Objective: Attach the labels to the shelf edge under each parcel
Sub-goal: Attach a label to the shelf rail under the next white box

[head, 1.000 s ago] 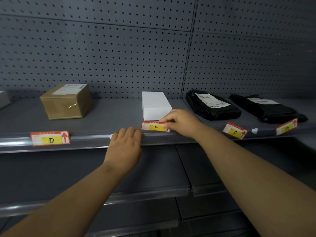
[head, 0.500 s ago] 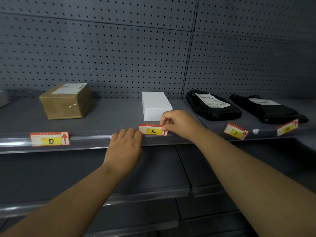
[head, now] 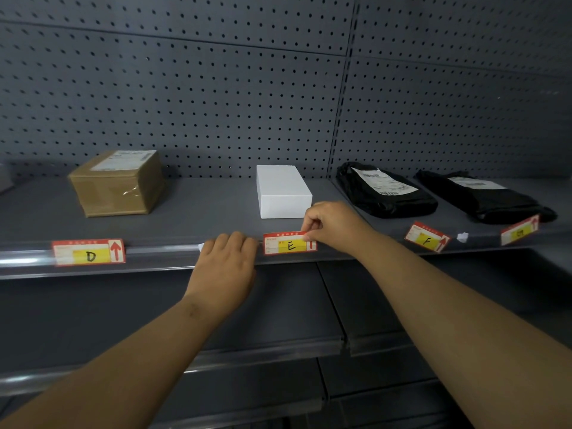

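Along the grey shelf edge (head: 161, 258) our right hand (head: 334, 226) pinches label E (head: 288, 244), left hand (head: 224, 264) rests bent-fingered just left; skewed pushing may crumple it

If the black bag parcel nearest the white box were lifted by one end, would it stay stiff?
Probably not: the black bag parcel shows creased film and slumped, rounded edges, unlike the square white box beside it, so it would likely sag. It lies low and flat, suggesting soft, fairly light contents. The smooth film might slip in a loose grip.
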The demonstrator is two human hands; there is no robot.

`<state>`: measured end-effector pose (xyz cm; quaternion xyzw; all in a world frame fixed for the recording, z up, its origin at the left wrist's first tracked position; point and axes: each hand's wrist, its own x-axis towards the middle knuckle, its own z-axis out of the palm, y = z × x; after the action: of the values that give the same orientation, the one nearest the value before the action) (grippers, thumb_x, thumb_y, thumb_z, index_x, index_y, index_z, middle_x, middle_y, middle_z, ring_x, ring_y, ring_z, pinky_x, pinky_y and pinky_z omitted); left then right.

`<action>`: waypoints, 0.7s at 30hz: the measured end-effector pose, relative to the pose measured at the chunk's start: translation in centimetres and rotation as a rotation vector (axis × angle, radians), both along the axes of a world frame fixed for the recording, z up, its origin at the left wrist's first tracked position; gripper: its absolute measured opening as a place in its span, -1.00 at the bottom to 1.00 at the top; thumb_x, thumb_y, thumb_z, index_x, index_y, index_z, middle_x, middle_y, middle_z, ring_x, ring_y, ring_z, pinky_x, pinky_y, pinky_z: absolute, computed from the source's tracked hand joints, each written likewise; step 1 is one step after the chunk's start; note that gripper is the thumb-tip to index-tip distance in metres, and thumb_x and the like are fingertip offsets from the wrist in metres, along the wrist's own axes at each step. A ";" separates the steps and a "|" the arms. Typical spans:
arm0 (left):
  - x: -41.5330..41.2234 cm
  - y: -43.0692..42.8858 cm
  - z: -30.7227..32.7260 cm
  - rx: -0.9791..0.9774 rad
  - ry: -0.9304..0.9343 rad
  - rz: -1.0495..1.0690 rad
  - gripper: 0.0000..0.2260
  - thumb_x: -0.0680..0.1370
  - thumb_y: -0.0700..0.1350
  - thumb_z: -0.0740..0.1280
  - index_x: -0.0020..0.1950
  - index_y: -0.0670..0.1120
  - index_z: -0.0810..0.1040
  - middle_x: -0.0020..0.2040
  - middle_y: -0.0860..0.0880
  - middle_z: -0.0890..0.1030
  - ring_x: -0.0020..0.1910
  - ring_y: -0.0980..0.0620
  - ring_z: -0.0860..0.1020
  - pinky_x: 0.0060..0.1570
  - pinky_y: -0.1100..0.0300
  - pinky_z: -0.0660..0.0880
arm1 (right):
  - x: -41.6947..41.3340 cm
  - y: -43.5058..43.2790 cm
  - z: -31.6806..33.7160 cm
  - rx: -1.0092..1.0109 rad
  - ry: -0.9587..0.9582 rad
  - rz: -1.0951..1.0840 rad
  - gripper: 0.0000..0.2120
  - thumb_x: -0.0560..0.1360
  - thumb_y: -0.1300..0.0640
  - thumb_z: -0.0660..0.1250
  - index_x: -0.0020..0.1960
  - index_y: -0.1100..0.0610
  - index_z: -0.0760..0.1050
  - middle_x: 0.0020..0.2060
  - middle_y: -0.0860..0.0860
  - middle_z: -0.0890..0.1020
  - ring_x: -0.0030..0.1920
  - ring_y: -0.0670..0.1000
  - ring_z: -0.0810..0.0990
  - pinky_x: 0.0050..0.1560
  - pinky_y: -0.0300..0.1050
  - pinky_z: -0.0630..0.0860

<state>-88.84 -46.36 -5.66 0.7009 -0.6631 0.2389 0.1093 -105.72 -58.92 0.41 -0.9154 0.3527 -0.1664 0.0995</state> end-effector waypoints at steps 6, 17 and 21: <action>0.0 0.4 -0.1 0.042 -0.048 -0.034 -0.60 0.26 -0.22 0.48 0.09 -0.13 0.57 -0.12 -0.16 0.58 -0.19 -0.19 0.55 -0.11 -0.02 0.52 | -0.3 0.0 0.0 0.005 -0.014 -0.019 -0.95 0.40 0.19 0.45 -0.16 0.17 0.62 -0.29 -0.10 0.52 -0.23 -0.12 0.48 -0.30 -0.39 0.35; 0.2 0.3 -0.2 -0.037 -0.057 -0.062 -0.72 0.31 -0.23 0.34 0.01 -0.15 0.56 -0.20 -0.16 0.55 -0.27 -0.19 0.53 -0.20 0.02 0.49 | -0.2 0.4 0.3 -0.026 -0.031 -0.014 -0.96 0.41 0.20 0.44 -0.15 0.17 0.62 -0.36 -0.19 0.44 -0.27 -0.15 0.46 -0.31 -0.42 0.33; 0.2 0.2 -0.2 -0.048 -0.046 -0.075 -0.67 0.36 -0.14 0.07 -0.05 -0.15 0.57 -0.23 -0.15 0.54 -0.30 -0.18 0.52 -0.23 0.03 0.48 | -0.3 0.5 0.4 0.000 -0.145 -0.028 -0.96 0.40 0.23 0.45 -0.16 0.19 0.63 -0.37 -0.20 0.45 -0.33 -0.18 0.45 -0.31 -0.41 0.34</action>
<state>-88.66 -46.18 -5.90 0.6672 -0.6851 0.2666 0.1199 -105.97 -58.43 0.81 -0.8959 0.3573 -0.2338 0.1223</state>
